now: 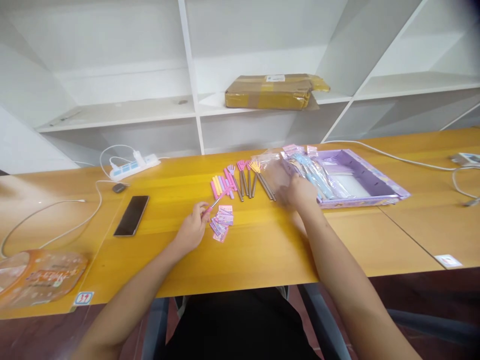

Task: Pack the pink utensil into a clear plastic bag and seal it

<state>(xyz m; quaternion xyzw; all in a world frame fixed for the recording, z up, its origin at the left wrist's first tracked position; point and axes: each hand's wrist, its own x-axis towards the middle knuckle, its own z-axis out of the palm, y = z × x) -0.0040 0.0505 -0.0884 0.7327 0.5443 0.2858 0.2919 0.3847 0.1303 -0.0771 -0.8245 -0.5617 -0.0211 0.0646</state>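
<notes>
While person's left hand (193,227) grips pink stick (215,202) well left of purple box (369,201), right hand (302,193) is at box's left side, near clear bag (272,172). Right fingers too blurry: cannot tell if open or closed. Step looks part-way, one stick held, other hand by bag. Claw sticks (249,184) lie left of box on desk (262,245); little tubes (218,186) and small cards (225,219) farther left. Floppy bag likely needs soft pinch; stick, steady hold.
</notes>
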